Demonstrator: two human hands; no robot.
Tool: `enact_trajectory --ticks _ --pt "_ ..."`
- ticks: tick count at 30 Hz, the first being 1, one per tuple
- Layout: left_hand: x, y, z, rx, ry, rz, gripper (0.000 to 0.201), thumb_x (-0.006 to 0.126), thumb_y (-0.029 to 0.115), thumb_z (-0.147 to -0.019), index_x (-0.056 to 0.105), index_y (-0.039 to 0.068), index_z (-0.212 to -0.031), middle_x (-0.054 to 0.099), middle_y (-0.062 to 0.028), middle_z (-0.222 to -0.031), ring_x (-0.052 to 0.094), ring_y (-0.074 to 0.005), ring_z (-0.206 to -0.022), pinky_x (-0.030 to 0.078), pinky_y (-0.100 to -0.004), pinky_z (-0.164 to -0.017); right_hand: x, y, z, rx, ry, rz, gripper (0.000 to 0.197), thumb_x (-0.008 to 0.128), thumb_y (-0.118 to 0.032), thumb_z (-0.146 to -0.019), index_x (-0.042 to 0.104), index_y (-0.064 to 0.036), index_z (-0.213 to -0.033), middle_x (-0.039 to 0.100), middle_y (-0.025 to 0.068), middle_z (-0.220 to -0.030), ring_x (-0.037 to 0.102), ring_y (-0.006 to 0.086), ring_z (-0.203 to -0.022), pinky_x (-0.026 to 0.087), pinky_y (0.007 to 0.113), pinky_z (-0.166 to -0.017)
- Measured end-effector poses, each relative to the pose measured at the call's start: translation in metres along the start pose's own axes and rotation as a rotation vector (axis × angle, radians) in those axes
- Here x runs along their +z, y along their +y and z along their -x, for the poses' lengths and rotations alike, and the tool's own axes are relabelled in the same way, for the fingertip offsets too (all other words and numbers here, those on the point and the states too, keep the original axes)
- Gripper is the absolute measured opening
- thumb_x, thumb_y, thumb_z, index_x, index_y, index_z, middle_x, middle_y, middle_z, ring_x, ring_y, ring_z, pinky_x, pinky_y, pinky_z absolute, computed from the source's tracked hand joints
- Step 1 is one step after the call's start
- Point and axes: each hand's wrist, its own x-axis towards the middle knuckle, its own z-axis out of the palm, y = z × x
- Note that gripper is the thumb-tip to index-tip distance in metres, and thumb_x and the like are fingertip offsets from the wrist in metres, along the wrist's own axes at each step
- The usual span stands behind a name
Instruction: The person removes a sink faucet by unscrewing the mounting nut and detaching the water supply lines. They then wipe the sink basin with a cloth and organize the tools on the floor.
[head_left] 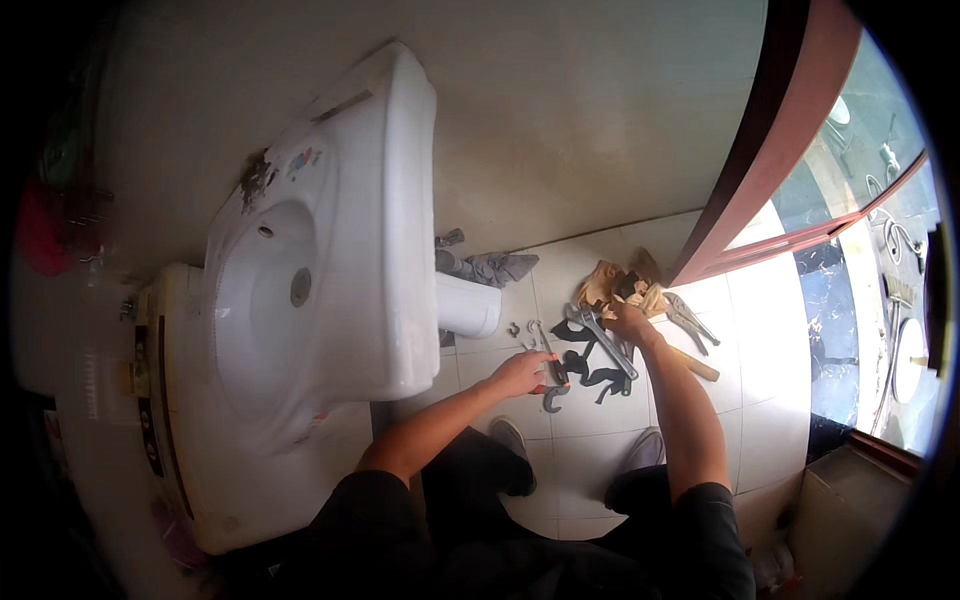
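Observation:
My left hand (520,373) is low over the tiled floor, its fingers closed at the black-and-orange handle of a screwdriver (559,372). Close by lies a grey hook-shaped tool (553,400). My right hand (629,321) reaches into a pile of crumpled tan cloth or gloves (600,284); its fingers are curled and partly hidden, and what they hold cannot be made out. Beside it a large adjustable wrench (607,347) lies slantwise. Locking pliers (690,321) rest right of the pile. Black strap-like pieces (600,378) lie between my hands.
A white washbasin (408,230) stands at left above its pedestal (470,305), with a grey cloth (500,267) behind. Small metal fittings (515,329) and a wooden handle (695,364) lie on the floor. At right is a reddish door frame (745,180). My shoes (512,440) are below.

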Motion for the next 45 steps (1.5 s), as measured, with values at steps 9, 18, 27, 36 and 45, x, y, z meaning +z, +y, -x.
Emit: enact_trajectory --ticks 9,18,27,36,45 --pt "0.071 -0.146 -0.072 -0.127 -0.37 -0.508 0.044 0.065 0.02 -0.092 0.058 0.007 -0.133 0.062 -0.018 -0.126 0.061 -0.0369 -0.116 0.051 -0.047 -0.098 0.009 0.116 -0.039 -0.011 0.189 0.452 0.067 0.065 -0.023 -0.09 0.043 -0.0138 -0.153 0.038 0.0155 -0.157 0.043 0.0373 -0.141 0.041 0.043 -0.113" --pt "0.042 -0.142 -0.065 -0.172 0.054 -0.292 0.065 0.068 0.015 -0.089 0.041 0.003 -0.147 0.047 -0.0201 -0.148 0.051 -0.0386 -0.131 0.045 -0.0446 -0.108 0.015 0.145 -0.069 0.129 0.28 0.258 0.054 0.07 -0.04 -0.087 0.064 -0.0052 -0.128 0.07 0.0237 -0.116 0.065 0.0394 -0.114 0.051 0.047 -0.097" --pt "0.0 -0.208 -0.139 -0.359 0.166 -0.218 0.059 0.062 0.033 -0.094 0.053 -0.003 -0.139 0.068 -0.0223 -0.122 0.064 -0.0368 -0.116 0.049 -0.0439 -0.102 0.026 0.14 -0.084 0.278 0.255 0.312 0.069 0.053 -0.055 -0.096 0.048 -0.0034 -0.142 0.067 0.0296 -0.119 0.064 0.0426 -0.116 0.049 0.05 -0.1" --pt "-0.025 -0.274 -0.229 -0.315 0.659 -0.455 0.051 0.065 0.029 -0.094 0.055 0.001 -0.136 0.04 -0.0337 -0.148 0.044 -0.0479 -0.134 0.04 -0.0512 -0.11 0.031 0.146 -0.09 0.304 0.198 0.265 0.086 0.053 -0.059 -0.095 0.034 0.0004 -0.154 0.061 0.0274 -0.134 0.059 0.0393 -0.125 0.045 0.045 -0.106" --pt "0.003 -0.238 -0.264 -0.733 0.664 -0.49 0.045 0.072 0.02 -0.082 0.056 0.008 -0.123 0.046 -0.0262 -0.133 0.049 -0.0447 -0.12 0.042 -0.0459 -0.106 0.033 0.146 -0.089 0.274 0.28 0.389 0.074 0.058 -0.05 -0.095 0.041 -0.0008 -0.147 0.07 0.0262 -0.113 0.067 0.0394 -0.108 0.052 0.047 -0.093"
